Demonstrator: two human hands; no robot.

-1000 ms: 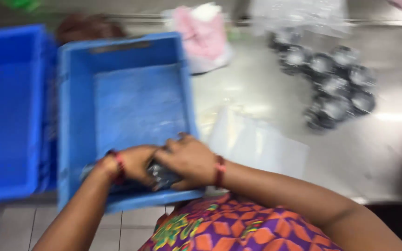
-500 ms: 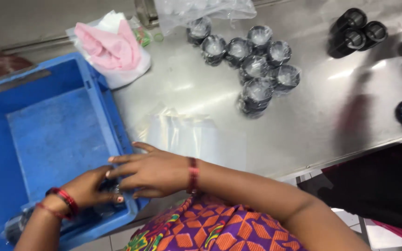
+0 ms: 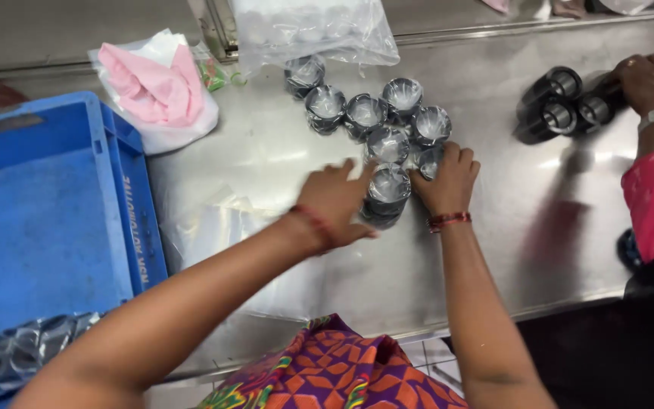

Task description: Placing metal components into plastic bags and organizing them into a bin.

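Observation:
Several shiny metal cylinders wrapped in clear plastic [image 3: 365, 113] stand clustered on the steel table [image 3: 493, 250]. My left hand [image 3: 334, 201] lies with its fingers spread against the left side of the nearest wrapped cylinder [image 3: 387, 189]. On the other side, my right hand [image 3: 448, 178] has its fingers curled over a wrapped cylinder [image 3: 427, 160] at the cluster's right edge. The two hands flank the front of the cluster.
A blue crate [image 3: 126, 220] stands at the left, with wrapped cylinders [image 3: 17, 356] in its near end. Clear plastic sheets [image 3: 213, 220] lie beside it. A bagged pink cloth [image 3: 153, 83] and a clear bag [image 3: 312, 30] sit further back. Another person's hand [image 3: 645, 79] touches black cylinders [image 3: 562, 106].
Both hands have left the blue crate's near end and moved right to the cluster of wrapped cylinders. The view has swung right, and another person's hand now shows.

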